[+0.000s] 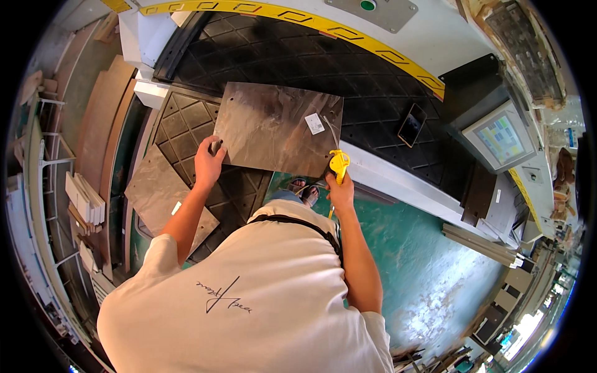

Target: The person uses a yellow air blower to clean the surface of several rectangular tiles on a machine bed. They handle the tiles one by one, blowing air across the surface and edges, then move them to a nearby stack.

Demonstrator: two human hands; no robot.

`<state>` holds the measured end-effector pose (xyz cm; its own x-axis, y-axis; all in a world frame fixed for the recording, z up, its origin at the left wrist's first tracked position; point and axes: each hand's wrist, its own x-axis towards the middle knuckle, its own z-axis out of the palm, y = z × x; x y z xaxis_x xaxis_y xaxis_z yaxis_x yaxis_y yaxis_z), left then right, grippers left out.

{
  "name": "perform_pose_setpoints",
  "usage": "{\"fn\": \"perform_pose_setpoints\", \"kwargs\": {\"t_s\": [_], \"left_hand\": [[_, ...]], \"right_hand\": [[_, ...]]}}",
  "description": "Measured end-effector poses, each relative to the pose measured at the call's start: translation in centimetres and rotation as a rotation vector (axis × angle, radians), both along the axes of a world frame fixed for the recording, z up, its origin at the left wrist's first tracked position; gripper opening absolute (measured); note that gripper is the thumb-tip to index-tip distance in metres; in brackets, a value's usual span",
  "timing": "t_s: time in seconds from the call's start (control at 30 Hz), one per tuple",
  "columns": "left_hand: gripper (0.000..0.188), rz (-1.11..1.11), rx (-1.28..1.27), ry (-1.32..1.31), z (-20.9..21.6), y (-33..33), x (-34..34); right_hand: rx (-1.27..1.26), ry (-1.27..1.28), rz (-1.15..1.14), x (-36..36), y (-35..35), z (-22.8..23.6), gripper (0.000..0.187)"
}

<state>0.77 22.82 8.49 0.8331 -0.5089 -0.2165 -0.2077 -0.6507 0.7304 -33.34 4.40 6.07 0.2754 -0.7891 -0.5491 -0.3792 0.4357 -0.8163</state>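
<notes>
A brown-grey marbled panel [273, 130] lies flat in front of me, partly over the black quilted bed of the machine, with a small white label [314, 124] near its right end. My left hand [210, 163] is closed at the panel's near left corner; a small dark spot shows by the fingertips. In my right hand [340, 186], by the near right corner, is a yellow air blow gun [339, 163]. Its thin metal nozzle points away over the panel, and a piece of yellow hose shows below the hand.
A second marbled panel [163, 186] lies on a dark quilted support to my left. On the machine bed rests a phone [411, 125]. A control screen [499, 137] stands at the right. Tall boards [102, 124] and a rack line the left. The floor [404, 248] is green.
</notes>
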Motion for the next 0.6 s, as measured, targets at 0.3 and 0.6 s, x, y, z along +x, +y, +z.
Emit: {"fn": "perform_pose_setpoints", "kwargs": {"t_s": [0.3, 0.6], "left_hand": [[0.044, 0.044, -0.036, -0.089, -1.0, 2.8, -0.8], [0.062, 0.142, -0.072, 0.505, 1.4, -0.1, 2.1]], "right_hand": [[-0.024, 0.042, 0.017, -1.1, 0.8, 0.4, 0.025], [-0.025, 0.006, 0.036, -2.4, 0.1, 3.0, 0.018]]}}
